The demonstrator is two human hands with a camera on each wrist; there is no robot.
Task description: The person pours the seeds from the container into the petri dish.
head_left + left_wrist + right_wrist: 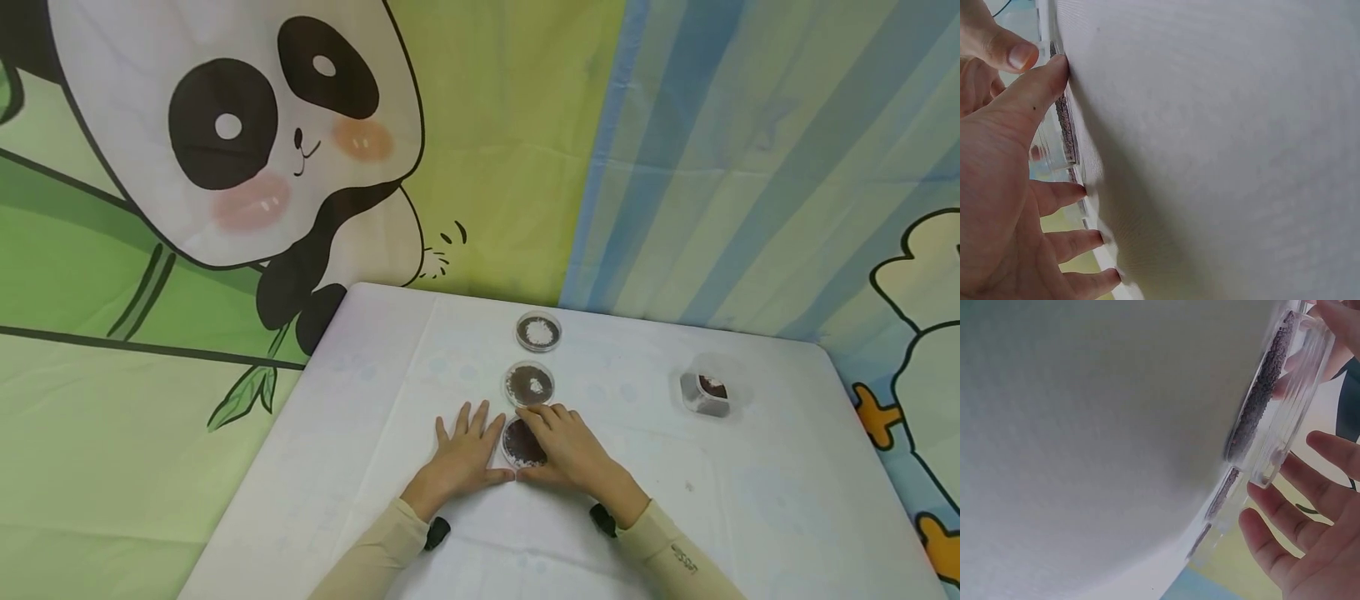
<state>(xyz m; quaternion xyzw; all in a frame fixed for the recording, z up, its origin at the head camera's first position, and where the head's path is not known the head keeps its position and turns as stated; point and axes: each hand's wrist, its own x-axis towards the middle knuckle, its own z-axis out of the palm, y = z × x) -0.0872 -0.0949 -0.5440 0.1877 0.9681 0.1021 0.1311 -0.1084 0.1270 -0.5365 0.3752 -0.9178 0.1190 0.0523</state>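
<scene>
Three shallow, clear round dishes stand in a column on the table. The front dish (505, 447) holds dark granules, with white specks along its near edge. My right hand (573, 454) grips this dish from the right, thumb at the near side and fingers at the far side. In the right wrist view, fingertips touch the clear upper wall of the dish (1302, 403). On its left, my left hand (462, 458) lies spread on the table, thumb near the dish's front edge. The middle dish (507, 390) has a small white pile on dark granules. A larger white patch covers the far dish (518, 335).
At the right of the white table (765, 500) stands a clear container (693, 398) with some dark and white material inside. A cartoon-printed cloth (510, 150) hangs behind the table's far edge. Dark wrist bands sit at both sleeves.
</scene>
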